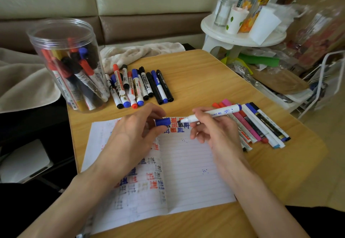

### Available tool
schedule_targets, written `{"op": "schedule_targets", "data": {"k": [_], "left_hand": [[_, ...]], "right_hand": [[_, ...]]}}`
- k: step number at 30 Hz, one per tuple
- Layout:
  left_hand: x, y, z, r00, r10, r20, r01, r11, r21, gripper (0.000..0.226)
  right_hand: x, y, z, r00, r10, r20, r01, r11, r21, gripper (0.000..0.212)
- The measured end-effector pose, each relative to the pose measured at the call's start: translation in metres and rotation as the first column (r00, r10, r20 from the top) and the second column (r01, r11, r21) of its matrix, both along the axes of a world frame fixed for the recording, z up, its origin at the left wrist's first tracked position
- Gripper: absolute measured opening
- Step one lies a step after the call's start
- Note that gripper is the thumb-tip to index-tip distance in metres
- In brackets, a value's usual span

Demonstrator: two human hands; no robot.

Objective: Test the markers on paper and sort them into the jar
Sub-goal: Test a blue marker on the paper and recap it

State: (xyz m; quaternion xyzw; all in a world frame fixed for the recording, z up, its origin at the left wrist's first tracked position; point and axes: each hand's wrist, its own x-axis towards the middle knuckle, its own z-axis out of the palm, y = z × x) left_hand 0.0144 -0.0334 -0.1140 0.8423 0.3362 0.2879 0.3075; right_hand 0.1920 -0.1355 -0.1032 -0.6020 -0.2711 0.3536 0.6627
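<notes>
My right hand [214,131] grips a white marker [214,113] with a blue end, its bare tip pointing left just above the paper's top edge. My left hand [136,131] pinches the marker's blue cap [162,121], a short gap from the tip. Under both hands lies the lined paper [188,172], covered in red, blue and black test marks. A clear plastic jar [69,64] with several markers in it stands at the table's far left. One row of markers [141,86] lies beside the jar. Another pile of markers [259,125] lies right of my right hand.
The wooden table [205,80] ends close on the right, where a white stool [242,37] carries bottles and cups above bags and a wire rack. A beige cloth [141,50] lies behind the markers. A sofa back runs along the far side.
</notes>
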Motion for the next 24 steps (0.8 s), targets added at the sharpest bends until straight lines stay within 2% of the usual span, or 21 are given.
{"op": "schedule_targets", "data": {"k": [8,14,17,20,22,24], "left_hand": [[0.006,-0.005,0.004,0.996,-0.063,0.055,0.061,0.997,0.037,0.02],[0.004,-0.004,0.004,0.995,-0.09,0.054,0.085,0.994,0.073,0.017],[0.003,-0.001,0.006,0.997,-0.063,0.04,0.059,0.995,0.083,0.015],[0.001,0.001,0.007,0.998,-0.058,0.038,0.054,0.995,0.089,0.012],[0.0,0.002,0.007,0.998,-0.05,0.043,0.047,0.996,0.073,0.012],[-0.002,0.004,0.007,0.999,-0.041,0.015,0.04,0.996,0.074,0.014]], "right_hand": [[0.0,-0.007,0.001,0.996,0.08,0.027,-0.081,0.997,0.015,0.004],[0.002,-0.011,-0.001,0.973,0.222,0.057,-0.221,0.975,-0.014,0.021],[0.008,-0.01,0.0,0.973,0.232,-0.01,-0.232,0.972,-0.031,0.033],[0.018,-0.01,0.002,0.978,0.195,-0.077,-0.197,0.98,-0.014,0.026],[0.027,-0.013,0.003,0.972,0.233,0.019,-0.232,0.971,-0.051,0.026],[0.033,-0.015,0.005,0.917,0.305,0.258,-0.279,0.951,-0.131,0.022]]}}
